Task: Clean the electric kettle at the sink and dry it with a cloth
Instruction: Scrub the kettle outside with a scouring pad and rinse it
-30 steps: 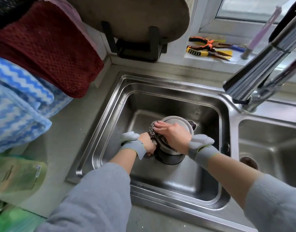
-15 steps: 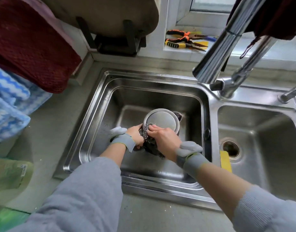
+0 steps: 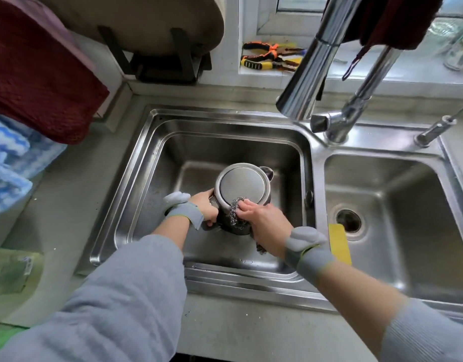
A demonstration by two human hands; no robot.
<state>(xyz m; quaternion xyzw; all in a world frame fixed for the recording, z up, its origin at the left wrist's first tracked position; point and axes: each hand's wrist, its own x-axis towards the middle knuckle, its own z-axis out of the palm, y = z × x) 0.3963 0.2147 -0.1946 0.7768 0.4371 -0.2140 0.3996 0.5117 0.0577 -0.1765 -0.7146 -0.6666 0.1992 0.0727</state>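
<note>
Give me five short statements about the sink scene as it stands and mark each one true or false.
1. The kettle stands in the left basin. True.
2. The right hand holds a yellow sponge against the kettle. False: it holds a steel wool scourer.
3. The left hand grips the kettle's side. True.
4. Water runs from the tap. False: no stream is visible.
5. Pliers lie inside the right basin. False: they lie on the window sill.
</note>
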